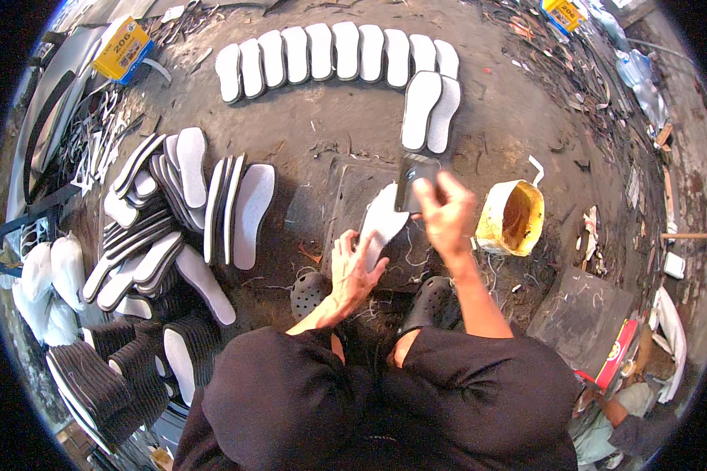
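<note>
Between my feet a white shoe insole (384,213) lies slanted on a dark flat board (346,182). My left hand (352,275) rests on its near end, fingers spread, steadying it against the board. Closed around a dark, flat rectangular piece (414,174), my right hand (446,212) is at the insole's far right edge; whether the piece touches the insole I cannot tell. Just beyond it, two white insoles (422,110) lie side by side, overlapping. To the right of my right hand stands a yellowish cut-open tub (491,217) with brown residue inside.
A curved row of white insoles (319,52) lies at the far side. Heaped insoles (157,255) and dark stacks (94,385) fill the left. Yellow-blue boxes (123,50), scraps, a dark sheet (581,310) and a red box (617,353) lie around. Another person's arm (614,410) shows lower right.
</note>
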Demonstrator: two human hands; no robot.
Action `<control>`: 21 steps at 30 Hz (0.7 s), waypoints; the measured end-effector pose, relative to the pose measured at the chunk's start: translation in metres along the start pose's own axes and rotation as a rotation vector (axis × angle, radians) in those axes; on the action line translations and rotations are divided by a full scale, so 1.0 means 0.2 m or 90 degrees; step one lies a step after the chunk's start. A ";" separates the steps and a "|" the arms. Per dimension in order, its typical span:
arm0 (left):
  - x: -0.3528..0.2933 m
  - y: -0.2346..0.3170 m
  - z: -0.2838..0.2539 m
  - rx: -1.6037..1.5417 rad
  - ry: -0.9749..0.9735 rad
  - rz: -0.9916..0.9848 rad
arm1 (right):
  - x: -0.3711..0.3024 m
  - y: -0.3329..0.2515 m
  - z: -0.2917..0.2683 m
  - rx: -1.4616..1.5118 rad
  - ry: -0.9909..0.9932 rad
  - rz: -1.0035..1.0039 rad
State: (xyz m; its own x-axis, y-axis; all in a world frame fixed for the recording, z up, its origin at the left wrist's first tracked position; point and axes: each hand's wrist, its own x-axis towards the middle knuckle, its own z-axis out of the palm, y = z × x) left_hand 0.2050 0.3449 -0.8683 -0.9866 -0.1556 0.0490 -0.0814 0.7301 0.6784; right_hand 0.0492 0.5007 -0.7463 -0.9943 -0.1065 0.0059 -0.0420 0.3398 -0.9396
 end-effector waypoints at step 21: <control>-0.14 -0.03 -0.14 -0.002 -0.173 0.043 | -0.08 0.53 -0.04 -0.510 -0.136 -0.286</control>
State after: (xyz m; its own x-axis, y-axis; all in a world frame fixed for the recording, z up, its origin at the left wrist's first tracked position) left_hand 0.2374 0.3250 -0.8532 -0.9916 0.0773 -0.1033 -0.0142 0.7304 0.6829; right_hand 0.0599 0.5459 -0.8438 -0.8327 -0.5262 0.1727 -0.5513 0.7580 -0.3486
